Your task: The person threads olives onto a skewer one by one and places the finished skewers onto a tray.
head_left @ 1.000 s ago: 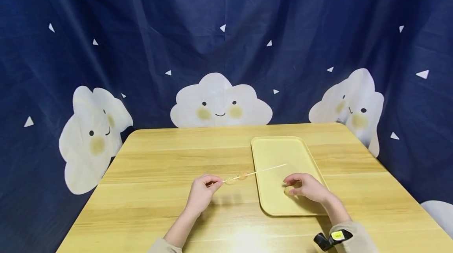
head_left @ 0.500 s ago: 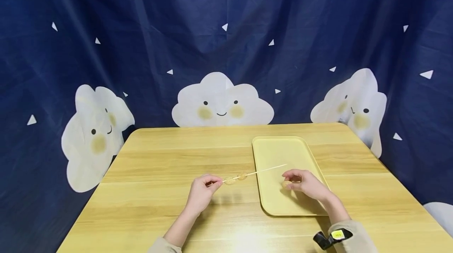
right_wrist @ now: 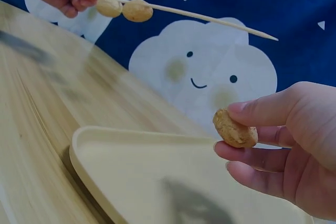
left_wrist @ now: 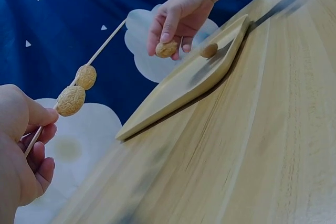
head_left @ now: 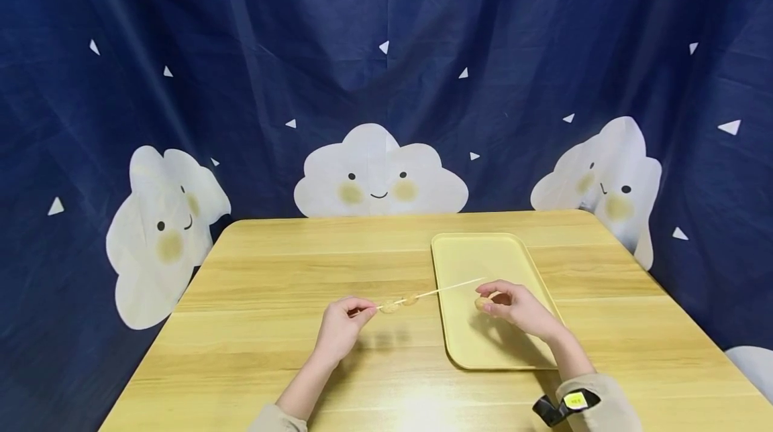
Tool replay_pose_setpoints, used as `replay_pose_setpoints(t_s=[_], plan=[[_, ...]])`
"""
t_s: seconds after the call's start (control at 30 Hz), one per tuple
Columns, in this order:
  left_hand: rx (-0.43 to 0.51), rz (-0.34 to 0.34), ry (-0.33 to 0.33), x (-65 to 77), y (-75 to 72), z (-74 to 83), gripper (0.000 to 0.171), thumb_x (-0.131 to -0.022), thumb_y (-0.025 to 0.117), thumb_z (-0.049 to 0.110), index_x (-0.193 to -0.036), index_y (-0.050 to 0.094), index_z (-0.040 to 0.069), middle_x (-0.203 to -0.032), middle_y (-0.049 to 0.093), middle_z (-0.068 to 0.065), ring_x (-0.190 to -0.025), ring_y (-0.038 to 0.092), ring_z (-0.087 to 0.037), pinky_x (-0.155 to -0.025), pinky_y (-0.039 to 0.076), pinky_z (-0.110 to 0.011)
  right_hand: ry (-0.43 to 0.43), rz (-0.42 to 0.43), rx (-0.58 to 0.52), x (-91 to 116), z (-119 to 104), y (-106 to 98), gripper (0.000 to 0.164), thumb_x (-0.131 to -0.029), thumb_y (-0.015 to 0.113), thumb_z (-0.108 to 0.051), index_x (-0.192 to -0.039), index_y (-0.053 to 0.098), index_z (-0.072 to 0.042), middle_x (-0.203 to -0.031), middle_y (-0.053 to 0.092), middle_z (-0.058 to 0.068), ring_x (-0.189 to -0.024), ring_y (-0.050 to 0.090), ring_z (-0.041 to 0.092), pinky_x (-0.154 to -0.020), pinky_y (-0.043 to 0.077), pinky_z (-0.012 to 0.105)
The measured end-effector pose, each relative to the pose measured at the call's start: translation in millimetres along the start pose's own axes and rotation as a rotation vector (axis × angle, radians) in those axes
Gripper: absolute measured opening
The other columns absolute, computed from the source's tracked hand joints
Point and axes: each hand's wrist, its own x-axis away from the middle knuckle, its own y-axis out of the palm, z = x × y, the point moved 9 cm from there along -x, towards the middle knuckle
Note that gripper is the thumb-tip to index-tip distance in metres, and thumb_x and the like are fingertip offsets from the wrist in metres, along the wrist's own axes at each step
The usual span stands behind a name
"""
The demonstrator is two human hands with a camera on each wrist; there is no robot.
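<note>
My left hand (head_left: 343, 328) grips a thin wooden skewer (right_wrist: 210, 19) near its blunt end. Threaded on it, close to the fingertips, are two tan, wrinkled, rounded food balls (left_wrist: 71, 100). The skewer's pointed end reaches out over the tray (head_left: 459, 345) towards the right hand. Above that tray, my right hand (head_left: 521, 308) pinches a third tan wrinkled ball (right_wrist: 234, 129) between thumb and fingers, apart from the skewer. In the left wrist view one more tan ball (left_wrist: 209, 50) lies on the tray; the right hand hides it from the head view.
The yellow tray has a low raised rim and sits on the right half of a wooden table (head_left: 290, 264). Behind the table hangs a dark blue curtain (head_left: 386, 83) with white clouds. A black strap with a yellow-faced device (head_left: 574, 401) is on the right wrist.
The right hand has lifted the pinched ball up off the tray and moved it slightly left and away, nearer the skewer's tip. The left hand and skewer have barely shifted.
</note>
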Motion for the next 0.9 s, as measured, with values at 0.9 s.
replay_pose_setpoints(t_s=[0.9], plan=[[-0.013, 0.034, 0.008, 4.2, -16.0, -4.8, 0.004, -0.080, 0.070, 0.007, -0.082, 0.072, 0.003, -0.082, 0.066, -0.004, -0.077, 0.054, -0.015, -0.067, 0.044, -0.023, -0.077, 0.141, -0.349, -15.4, -8.5, 2.4, 0.035, -0.086, 0.061, 0.002, -0.113, 0.046, 0.019, -0.091, 0.065, 0.000, -0.078, 0.062, 0.012, -0.071, 0.053, 0.028]])
